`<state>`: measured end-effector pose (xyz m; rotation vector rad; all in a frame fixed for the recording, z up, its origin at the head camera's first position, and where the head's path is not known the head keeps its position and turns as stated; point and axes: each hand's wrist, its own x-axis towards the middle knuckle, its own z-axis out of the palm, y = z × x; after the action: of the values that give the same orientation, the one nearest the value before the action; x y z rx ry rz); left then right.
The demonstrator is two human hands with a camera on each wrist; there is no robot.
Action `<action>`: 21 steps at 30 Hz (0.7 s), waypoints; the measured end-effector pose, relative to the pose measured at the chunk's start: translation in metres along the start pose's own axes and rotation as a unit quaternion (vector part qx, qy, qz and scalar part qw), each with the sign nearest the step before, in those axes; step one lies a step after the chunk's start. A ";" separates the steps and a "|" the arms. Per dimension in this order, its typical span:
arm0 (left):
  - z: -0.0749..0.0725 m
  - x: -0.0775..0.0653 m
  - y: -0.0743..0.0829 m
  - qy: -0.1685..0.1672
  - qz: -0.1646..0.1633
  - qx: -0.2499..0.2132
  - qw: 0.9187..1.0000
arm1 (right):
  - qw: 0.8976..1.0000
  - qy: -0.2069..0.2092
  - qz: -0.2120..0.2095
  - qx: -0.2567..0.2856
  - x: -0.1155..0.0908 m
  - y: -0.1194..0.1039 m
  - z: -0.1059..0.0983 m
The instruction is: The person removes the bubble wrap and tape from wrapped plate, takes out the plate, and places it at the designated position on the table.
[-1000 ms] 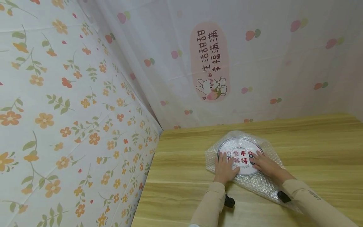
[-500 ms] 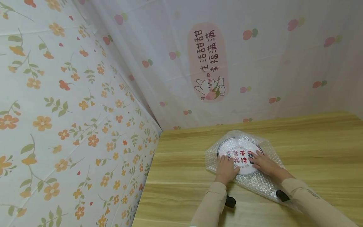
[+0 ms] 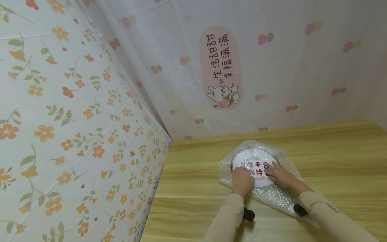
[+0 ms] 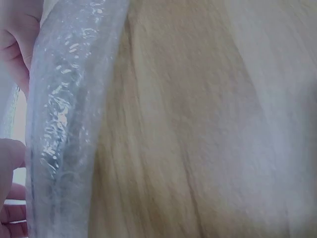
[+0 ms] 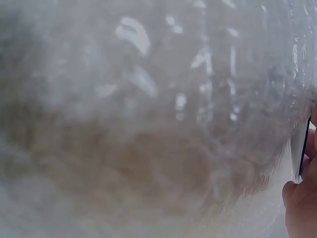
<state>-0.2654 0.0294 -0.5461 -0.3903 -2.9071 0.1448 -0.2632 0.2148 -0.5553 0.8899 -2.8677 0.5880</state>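
Note:
A round white plate [image 3: 252,156] with a dark rim and red characters lies on a sheet of bubble wrap [image 3: 272,196]. My left hand [image 3: 243,180] rests on its near left part, the fingers close together and slightly bent. On its right side, my right hand [image 3: 283,176] lies with fingers spread over the surface. Fingers show at the left border of the left wrist view, beside the raised bubble wrap [image 4: 64,114]. In the right wrist view, blurred bubble wrap [image 5: 188,74] fills most of the picture, and a hand [image 5: 302,208] is at the thin plate edge [image 5: 298,148].
The wood-grain table [image 3: 187,188] extends to both sides. A floral cloth wall [image 3: 90,134] stands at the left, and a pale printed cloth [image 3: 181,87] hangs behind. Black wrist cameras sit under both forearms, the right one [image 3: 300,210] against the wrap.
My left hand has drawn its spread fingers closer together and slid slightly down and toward me on the plate. The right hand and the bubble wrap have hardly moved.

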 end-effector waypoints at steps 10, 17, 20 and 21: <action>-0.002 0.005 0.002 0.008 -0.017 0.018 1.000 | 0.999 -0.010 0.017 0.026 -0.001 -0.001 0.000; -0.002 0.009 0.003 -0.011 -0.041 0.052 0.998 | 0.998 -0.021 0.035 0.040 -0.001 -0.005 -0.001; -0.001 0.011 0.003 -0.034 -0.045 0.063 0.996 | 0.998 -0.022 0.037 0.039 -0.001 -0.005 -0.002; 0.000 0.012 0.003 -0.040 -0.046 0.063 0.996 | 0.998 -0.023 0.038 0.040 -0.001 -0.006 -0.002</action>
<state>-0.2757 0.0354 -0.5440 -0.2347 -2.9663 0.3352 -0.2593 0.2118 -0.5522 0.8176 -2.9488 0.7024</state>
